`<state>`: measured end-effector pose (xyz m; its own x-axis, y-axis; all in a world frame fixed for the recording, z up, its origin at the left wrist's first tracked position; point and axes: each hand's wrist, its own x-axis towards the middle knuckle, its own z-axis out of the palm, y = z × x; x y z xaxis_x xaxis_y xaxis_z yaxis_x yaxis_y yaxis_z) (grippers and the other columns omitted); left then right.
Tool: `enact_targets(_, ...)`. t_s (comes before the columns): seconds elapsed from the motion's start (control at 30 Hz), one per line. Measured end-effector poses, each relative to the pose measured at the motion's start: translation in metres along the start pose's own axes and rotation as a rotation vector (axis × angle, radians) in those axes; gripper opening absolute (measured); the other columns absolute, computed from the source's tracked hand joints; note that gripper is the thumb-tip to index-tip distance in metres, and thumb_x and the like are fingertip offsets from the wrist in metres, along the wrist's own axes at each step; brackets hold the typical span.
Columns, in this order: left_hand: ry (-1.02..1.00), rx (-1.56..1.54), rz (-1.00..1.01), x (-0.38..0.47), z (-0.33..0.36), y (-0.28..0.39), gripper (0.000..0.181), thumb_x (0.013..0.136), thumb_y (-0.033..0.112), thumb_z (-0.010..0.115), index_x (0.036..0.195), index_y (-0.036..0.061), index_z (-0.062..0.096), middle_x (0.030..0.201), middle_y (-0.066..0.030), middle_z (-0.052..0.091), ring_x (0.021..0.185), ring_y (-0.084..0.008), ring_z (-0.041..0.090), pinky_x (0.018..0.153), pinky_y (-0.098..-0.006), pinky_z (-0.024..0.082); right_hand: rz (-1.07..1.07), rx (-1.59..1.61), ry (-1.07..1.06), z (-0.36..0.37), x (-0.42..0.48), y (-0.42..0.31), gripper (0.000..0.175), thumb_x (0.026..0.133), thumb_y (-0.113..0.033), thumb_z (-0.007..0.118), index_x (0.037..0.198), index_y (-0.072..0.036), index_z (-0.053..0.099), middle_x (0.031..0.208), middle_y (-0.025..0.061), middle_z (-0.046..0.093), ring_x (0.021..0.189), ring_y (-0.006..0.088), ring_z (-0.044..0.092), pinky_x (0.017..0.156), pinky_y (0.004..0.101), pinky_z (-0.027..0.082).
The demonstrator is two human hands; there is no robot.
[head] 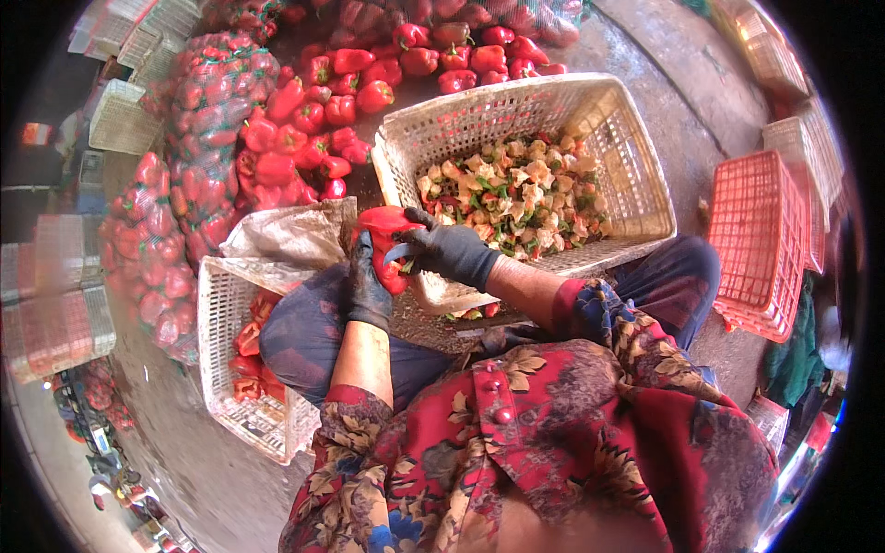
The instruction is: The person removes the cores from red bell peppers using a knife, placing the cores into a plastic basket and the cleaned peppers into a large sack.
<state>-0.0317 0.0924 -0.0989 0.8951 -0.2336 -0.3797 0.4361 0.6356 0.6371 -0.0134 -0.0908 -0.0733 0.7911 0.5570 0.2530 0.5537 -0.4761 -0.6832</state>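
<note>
My left hand [368,287], in a dark glove, is closed around the lower left side of a red bell pepper [384,220]. On the pepper's right side is my right hand [453,250], also gloved, gripping a small knife [396,253] whose curved blade lies against the pepper. The knife's handle is hidden in my fingers. Just beyond my right hand stands a white plastic crate [639,162] holding pale pepper cores with green stems [532,186]. Another white crate [207,325], with red peppers inside, is beside my knee at the left.
Loose red peppers [276,169] are heaped ahead on the left, beside filled mesh sacks [218,131]. A pale woven sack [290,231] drapes over the left crate's far edge. Red crates [757,235] stand at the right. My bent knees flank the crates.
</note>
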Motion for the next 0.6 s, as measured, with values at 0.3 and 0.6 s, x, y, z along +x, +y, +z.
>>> enact_targets(0.3,0.357,0.252,0.22,0.009,-0.01,-0.016,0.055,0.091,0.039,0.054,0.133,0.0059,0.041,0.126,-0.011,0.051,0.112,-0.0238,0.051,0.096,-0.0352,0.042,0.34,0.387,0.135,0.003,0.013,-0.004,0.041,0.081,-0.04,0.067,0.106,-0.007,0.06,0.086,0.0113,0.065,0.076,0.0237,0.062,0.065,0.0364,0.05)
enact_targets(0.6,0.418,0.267,0.423,0.005,-0.008,0.002,0.06,0.088,0.028,0.062,0.137,0.0076,0.035,0.129,-0.0103,0.048,0.111,-0.0218,0.051,0.094,-0.035,0.043,0.815,1.108,0.057,-0.068,-0.024,0.012,0.039,0.088,-0.038,0.062,0.111,-0.006,0.062,0.079,0.0009,0.062,0.055,0.0123,0.052,0.052,0.0263,0.046)
